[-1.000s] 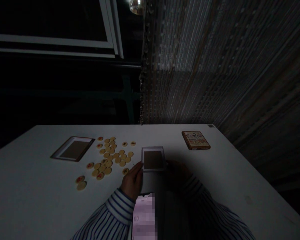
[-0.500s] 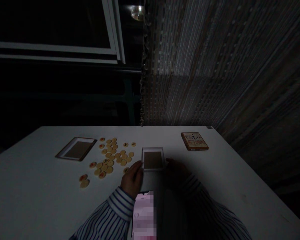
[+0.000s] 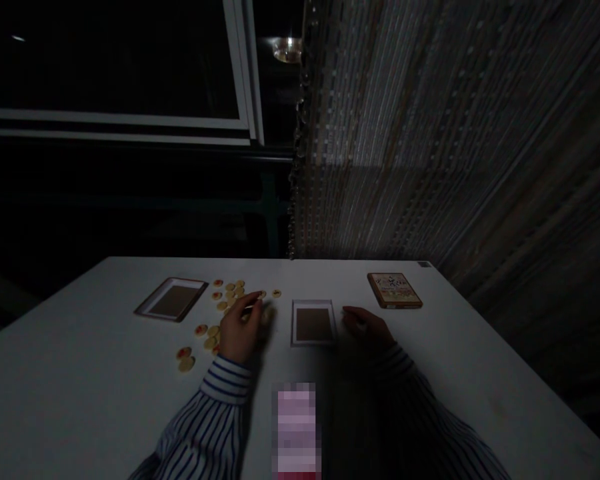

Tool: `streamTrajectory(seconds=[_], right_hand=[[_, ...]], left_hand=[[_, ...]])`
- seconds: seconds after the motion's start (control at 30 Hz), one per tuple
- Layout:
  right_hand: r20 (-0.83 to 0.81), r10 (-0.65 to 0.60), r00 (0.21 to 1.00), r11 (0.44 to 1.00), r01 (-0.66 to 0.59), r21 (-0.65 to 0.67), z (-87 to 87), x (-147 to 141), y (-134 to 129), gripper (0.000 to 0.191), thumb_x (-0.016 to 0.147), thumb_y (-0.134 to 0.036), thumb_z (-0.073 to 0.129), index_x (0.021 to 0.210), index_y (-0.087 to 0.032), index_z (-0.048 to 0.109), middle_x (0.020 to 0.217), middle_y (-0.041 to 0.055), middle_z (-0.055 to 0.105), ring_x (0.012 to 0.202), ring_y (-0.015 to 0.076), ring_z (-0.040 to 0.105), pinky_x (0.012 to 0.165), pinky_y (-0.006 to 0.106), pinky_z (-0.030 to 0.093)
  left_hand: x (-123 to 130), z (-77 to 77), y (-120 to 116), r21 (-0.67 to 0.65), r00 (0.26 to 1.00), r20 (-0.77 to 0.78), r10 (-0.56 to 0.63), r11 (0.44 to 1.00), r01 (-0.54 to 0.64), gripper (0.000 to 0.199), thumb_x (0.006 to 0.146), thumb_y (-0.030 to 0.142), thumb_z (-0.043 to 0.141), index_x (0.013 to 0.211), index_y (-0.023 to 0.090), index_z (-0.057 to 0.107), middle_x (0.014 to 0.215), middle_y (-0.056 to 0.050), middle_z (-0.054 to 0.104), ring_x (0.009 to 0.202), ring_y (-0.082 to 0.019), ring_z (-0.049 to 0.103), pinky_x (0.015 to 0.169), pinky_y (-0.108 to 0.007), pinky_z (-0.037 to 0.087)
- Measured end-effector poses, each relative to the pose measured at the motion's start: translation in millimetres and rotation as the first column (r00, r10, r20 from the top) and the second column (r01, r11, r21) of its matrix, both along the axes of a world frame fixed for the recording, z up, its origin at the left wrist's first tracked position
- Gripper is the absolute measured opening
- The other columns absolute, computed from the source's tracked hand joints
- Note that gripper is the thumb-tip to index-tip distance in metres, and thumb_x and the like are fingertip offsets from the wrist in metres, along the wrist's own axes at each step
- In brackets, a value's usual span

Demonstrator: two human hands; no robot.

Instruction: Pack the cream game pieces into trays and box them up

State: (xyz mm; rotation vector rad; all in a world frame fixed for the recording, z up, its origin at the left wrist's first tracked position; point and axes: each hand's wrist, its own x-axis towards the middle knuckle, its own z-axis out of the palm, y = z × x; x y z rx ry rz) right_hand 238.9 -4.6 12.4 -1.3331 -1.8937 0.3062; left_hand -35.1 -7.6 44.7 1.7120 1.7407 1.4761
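Observation:
My left hand (image 3: pixel 240 330) hovers over the pile of round wooden game pieces (image 3: pixel 213 331), its fingers apart and curved, hiding part of the pile. Nothing shows between its fingers. Some pieces bear red or black characters. To the right of the pile lies an open shallow box (image 3: pixel 313 323) with a brown bottom and pale rim. Just right of this box my right hand (image 3: pixel 367 327) is in shadow, fingers loosely curved and apart, holding nothing visible. Neither hand touches the box.
Another open tray (image 3: pixel 173 300) with a brown rim lies at the left of the white table (image 3: pixel 95 373). A box with a printed lid (image 3: pixel 395 290) is at the back right. A lit, pixelated phone (image 3: pixel 297 430) is at the near edge. A striped curtain (image 3: pixel 370 133) hangs behind.
My left hand has left the shallow box and moved left over the pieces. My right hand has drawn slightly away from the box's right side. The view has shifted a little.

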Motion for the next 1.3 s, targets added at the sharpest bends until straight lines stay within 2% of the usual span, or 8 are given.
streamTrajectory(seconds=[0.13, 0.23, 0.43, 0.63, 0.73, 0.9, 1.3], right_hand=[[0.026, 0.054, 0.998, 0.997, -0.055, 0.047, 14.6, -8.9, 6.0, 0.026, 0.076, -0.025, 0.043, 0.095, -0.014, 0.058, 0.084, 0.0077, 0.064, 0.074, 0.0142, 0.058, 0.067, 0.027, 0.047], [0.067, 0.097, 0.993, 0.993, -0.101, 0.066, 26.7, -20.6, 13.9, 0.026, 0.076, -0.024, 0.043, 0.094, -0.013, 0.059, 0.086, 0.0085, 0.064, 0.077, 0.0142, 0.058, 0.070, 0.026, 0.047], [0.171, 0.164, 0.972, 0.979, -0.182, 0.093, 46.0, -54.1, 26.5, 0.027, 0.076, -0.023, 0.042, 0.093, -0.012, 0.060, 0.081, 0.0094, 0.064, 0.074, 0.0156, 0.059, 0.070, 0.029, 0.047], [0.333, 0.182, 0.925, 0.983, -0.180, -0.035, 52.2, -73.3, 27.5, 0.026, 0.077, -0.022, 0.041, 0.093, -0.017, 0.061, 0.088, 0.0077, 0.065, 0.079, 0.0162, 0.059, 0.072, 0.029, 0.046], [0.365, 0.202, 0.909, 0.978, -0.205, -0.031, 49.9, -71.6, 26.8, 0.027, 0.078, -0.024, 0.041, 0.095, -0.016, 0.061, 0.087, 0.0085, 0.065, 0.078, 0.0178, 0.059, 0.070, 0.030, 0.046], [0.326, 0.207, 0.922, 0.976, -0.219, 0.003, 48.6, -65.6, 25.8, 0.027, 0.078, -0.023, 0.041, 0.094, -0.016, 0.061, 0.086, 0.0090, 0.065, 0.078, 0.0180, 0.059, 0.071, 0.031, 0.046], [0.251, 0.236, 0.939, 0.970, -0.245, 0.002, 47.1, -62.4, 26.8, 0.025, 0.077, -0.024, 0.042, 0.091, -0.018, 0.062, 0.083, 0.0073, 0.065, 0.076, 0.0166, 0.059, 0.069, 0.030, 0.047]], left_hand=[[-10.8, -20.0, -1.2, -0.034, 0.999, -0.051, 0.018, 0.999, -0.019, 0.030, 0.074, 0.039, 0.047, 0.088, 0.016, 0.059, 0.086, -0.006, 0.064, 0.075, -0.017, 0.060, 0.069, -0.032, 0.049], [-17.0, -37.0, -3.4, -0.004, 0.985, -0.168, -0.027, 1.000, 0.027, 0.026, 0.074, 0.038, 0.046, 0.083, 0.017, 0.060, 0.085, -0.006, 0.064, 0.080, -0.018, 0.059, 0.076, -0.034, 0.046], [-24.1, -59.4, -7.6, 0.033, 0.905, -0.413, -0.101, 0.992, 0.126, 0.027, 0.070, 0.037, 0.051, 0.085, 0.017, 0.060, 0.083, -0.007, 0.064, 0.080, -0.020, 0.057, 0.075, -0.036, 0.044], [-24.1, -65.4, -11.1, -0.038, 0.830, -0.547, -0.111, 0.993, 0.108, 0.028, 0.066, 0.037, 0.054, 0.088, 0.019, 0.060, 0.084, -0.006, 0.065, 0.079, -0.022, 0.057, 0.072, -0.037, 0.044], [-26.0, -67.4, -11.0, -0.086, 0.810, -0.566, -0.153, 0.988, 0.127, 0.032, 0.064, 0.037, 0.056, 0.090, 0.019, 0.059, 0.086, -0.007, 0.064, 0.081, -0.023, 0.056, 0.072, -0.037, 0.044], [-28.5, -69.8, -10.9, -0.143, 0.792, -0.573, -0.211, 0.977, 0.158, 0.030, 0.064, 0.033, 0.056, 0.091, 0.020, 0.059, 0.087, -0.006, 0.064, 0.083, -0.023, 0.056, 0.074, -0.038, 0.043], [-28.6, -72.1, -11.0, -0.130, 0.814, -0.544, -0.203, 0.979, 0.157, 0.027, 0.066, 0.029, 0.053, 0.091, 0.019, 0.059, 0.083, -0.007, 0.064, 0.080, -0.023, 0.057, 0.072, -0.037, 0.045]])
